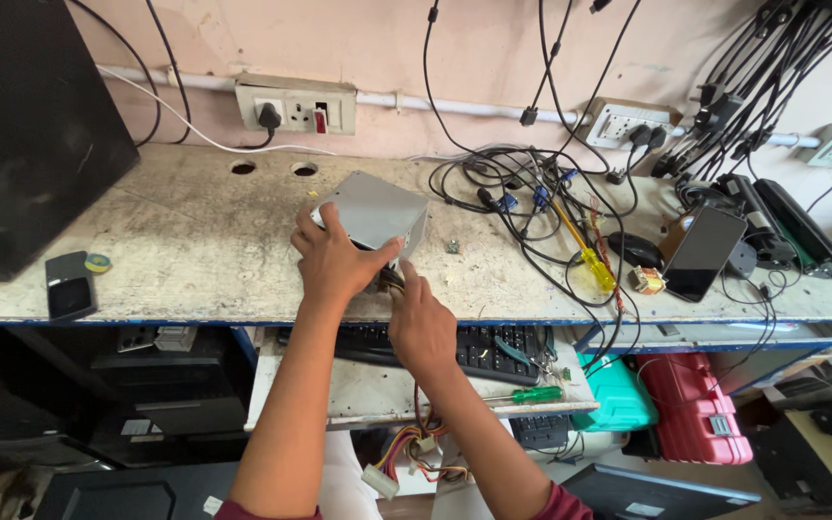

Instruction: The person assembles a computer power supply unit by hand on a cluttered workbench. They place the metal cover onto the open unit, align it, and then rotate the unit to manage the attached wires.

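A grey metal power supply box [377,210] rests on the worn white workbench [195,231]. My left hand [332,260] lies over its near left corner and grips it. My right hand [419,323] is just below the box's front edge, fingers at the bundle of coloured wires [414,448] that leaves the box and hangs down under the bench. Where the wires join the box is hidden by my hands.
A black computer case [21,125] stands at the left, a small black device [69,286] near it. Tangled black cables [522,193], a yellow-handled screwdriver [587,256] and a phone [703,252] lie at the right. A keyboard [479,351] and green screwdriver [527,395] sit on the lower shelf.
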